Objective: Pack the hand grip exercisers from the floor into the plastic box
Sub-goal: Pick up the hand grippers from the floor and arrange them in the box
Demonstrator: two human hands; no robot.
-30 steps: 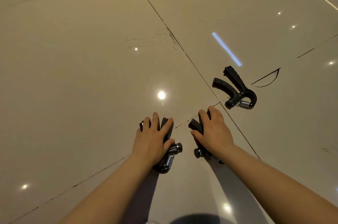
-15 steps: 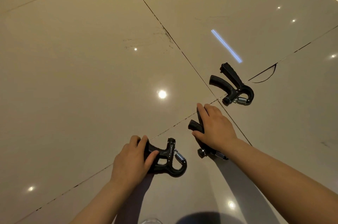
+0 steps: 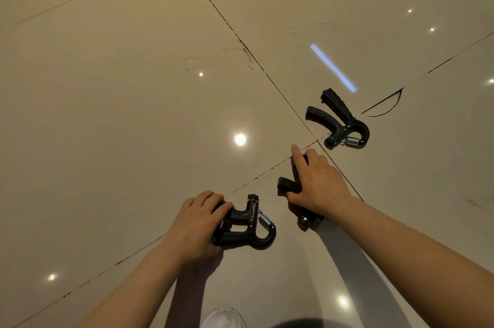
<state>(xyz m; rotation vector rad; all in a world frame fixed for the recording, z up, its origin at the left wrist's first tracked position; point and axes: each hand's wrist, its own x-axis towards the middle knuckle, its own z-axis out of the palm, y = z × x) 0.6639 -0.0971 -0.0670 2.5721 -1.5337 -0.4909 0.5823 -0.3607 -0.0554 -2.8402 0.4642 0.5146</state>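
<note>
Warm, dim light; the glossy floor [image 3: 133,113] mirrors round ceiling spots and a bluish strip far right. Soft arm shadows fall near; tile seams bow at the edges.

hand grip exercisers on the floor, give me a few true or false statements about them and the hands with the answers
1. Three hand grip exercisers are in view. True.
2. The left hand grips the handles of the near exerciser. True.
3. The far exerciser is held by the right hand. False: it lies untouched on the tiled floor, beyond that hand.
4. The plastic box stands beside the left hand. False: no box is in view.
5. The right hand covers the middle exerciser, index finger stretched forward. True.
6. The exercisers are bright red. False: they are black with metal springs.
</note>
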